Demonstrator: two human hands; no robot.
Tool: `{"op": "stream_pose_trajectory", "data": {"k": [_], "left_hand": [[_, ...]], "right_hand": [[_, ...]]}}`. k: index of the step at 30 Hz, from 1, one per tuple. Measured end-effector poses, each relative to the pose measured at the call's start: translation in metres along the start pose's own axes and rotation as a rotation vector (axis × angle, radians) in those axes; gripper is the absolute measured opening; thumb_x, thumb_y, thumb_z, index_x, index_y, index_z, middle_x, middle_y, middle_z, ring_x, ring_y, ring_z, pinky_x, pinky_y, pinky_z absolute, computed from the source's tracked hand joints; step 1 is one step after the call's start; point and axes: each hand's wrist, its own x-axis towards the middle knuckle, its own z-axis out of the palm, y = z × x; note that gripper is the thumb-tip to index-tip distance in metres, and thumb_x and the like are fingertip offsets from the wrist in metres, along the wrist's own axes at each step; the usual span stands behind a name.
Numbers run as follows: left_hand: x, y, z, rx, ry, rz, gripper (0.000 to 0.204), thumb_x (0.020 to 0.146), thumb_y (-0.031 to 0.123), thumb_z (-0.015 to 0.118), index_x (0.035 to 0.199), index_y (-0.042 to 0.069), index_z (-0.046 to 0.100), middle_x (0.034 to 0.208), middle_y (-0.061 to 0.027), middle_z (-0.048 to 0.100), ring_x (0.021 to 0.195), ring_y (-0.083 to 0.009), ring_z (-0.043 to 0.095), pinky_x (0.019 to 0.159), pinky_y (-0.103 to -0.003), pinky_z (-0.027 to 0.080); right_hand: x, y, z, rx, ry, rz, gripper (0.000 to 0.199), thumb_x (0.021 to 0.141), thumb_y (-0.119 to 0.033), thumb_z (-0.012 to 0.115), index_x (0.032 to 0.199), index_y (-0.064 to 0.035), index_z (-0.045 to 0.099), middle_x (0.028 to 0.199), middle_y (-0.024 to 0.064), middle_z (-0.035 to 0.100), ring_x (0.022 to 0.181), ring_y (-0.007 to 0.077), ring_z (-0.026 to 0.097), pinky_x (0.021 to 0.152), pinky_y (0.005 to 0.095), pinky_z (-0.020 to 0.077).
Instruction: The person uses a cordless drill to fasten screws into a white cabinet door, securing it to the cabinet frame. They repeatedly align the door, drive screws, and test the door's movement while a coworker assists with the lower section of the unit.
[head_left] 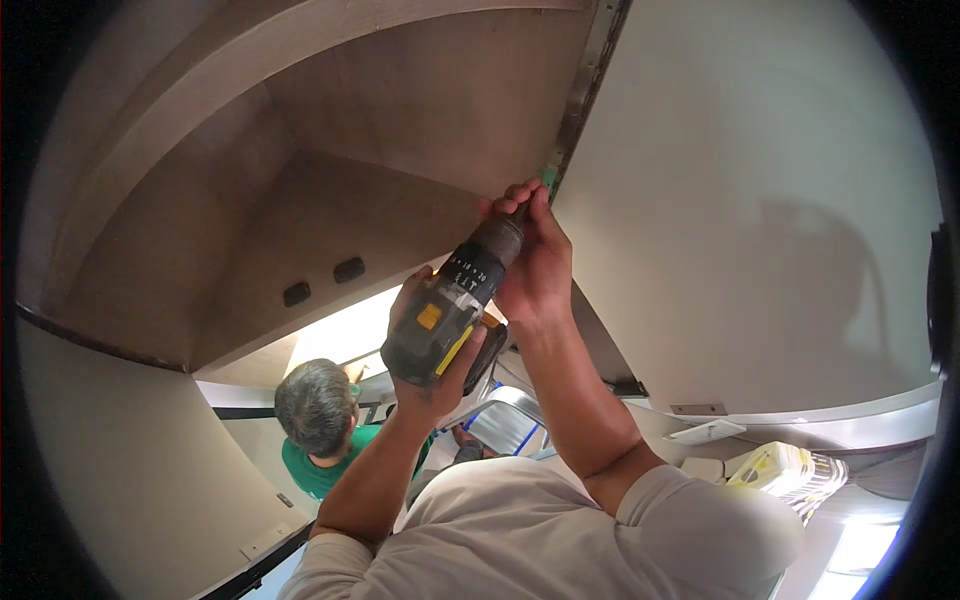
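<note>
A cordless drill [440,325], dark grey with yellow parts, points up and to the right, its battery hanging below. Around its handle and body my left hand [425,385] is closed. My right hand [537,260] is closed by the chuck [500,240], its fingertips pinched around the bit end. A small screw there, if any, is hidden by the fingers. Just beyond the fingertips is a green piece [549,175] on the metal hinge strip [580,100]. That strip runs along the edge of a brown cabinet [400,110], next to a white panel [740,200].
Below on the left is a person in a green shirt [340,455]. Near them stands a metal ladder or step [505,420]. Two dark oval fittings [348,270] sit in the cabinet's lower panel. A yellow-and-white package [790,475] lies at the lower right.
</note>
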Motion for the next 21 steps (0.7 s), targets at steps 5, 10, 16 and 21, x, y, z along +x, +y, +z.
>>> {"op": "stream_pose_trajectory", "data": {"k": [5,10,16,21], "left_hand": [[0.025,0.009,0.011,0.130,-0.013,0.248,0.079,0.084,0.008,0.084,0.150,-0.005,0.041,0.133,-0.0187,0.062,0.120,-0.0241,0.063,0.104,-0.036,0.049],[0.042,0.005,0.021,0.160,-0.033,0.269,0.076,0.085,0.010,0.084,0.148,-0.001,0.044,0.132,-0.0159,0.062,0.118,-0.0221,0.064,0.103,-0.035,0.050],[0.048,-0.004,0.031,0.182,-0.056,0.287,0.076,0.085,0.013,0.085,0.148,-0.001,0.044,0.134,-0.0180,0.061,0.120,-0.0250,0.063,0.105,-0.037,0.049],[0.052,-0.014,0.030,0.205,-0.057,0.383,0.079,0.086,0.015,0.085,0.149,-0.005,0.042,0.138,-0.0206,0.058,0.124,-0.0282,0.061,0.107,-0.039,0.047]], "right_hand": [[0.013,-0.003,0.005,0.145,-0.023,0.069,0.017,0.110,-0.028,0.052,0.109,-0.0132,0.059,0.095,-0.0015,0.062,0.087,0.0130,0.064,0.106,0.0401,0.0492],[0.026,-0.006,-0.001,0.152,0.026,0.059,0.016,0.110,-0.029,0.052,0.110,-0.0161,0.060,0.095,-0.0034,0.064,0.086,0.0119,0.066,0.094,0.0398,0.0526],[0.034,-0.011,-0.009,0.065,0.066,0.005,0.014,0.110,-0.030,0.052,0.111,-0.0187,0.061,0.094,-0.0048,0.066,0.084,0.0117,0.067,0.085,0.0389,0.0544],[0.039,-0.010,-0.016,0.072,0.032,0.008,0.015,0.110,-0.031,0.054,0.115,-0.0196,0.062,0.093,-0.0043,0.066,0.083,0.0122,0.067,0.083,0.0389,0.0552]]}}
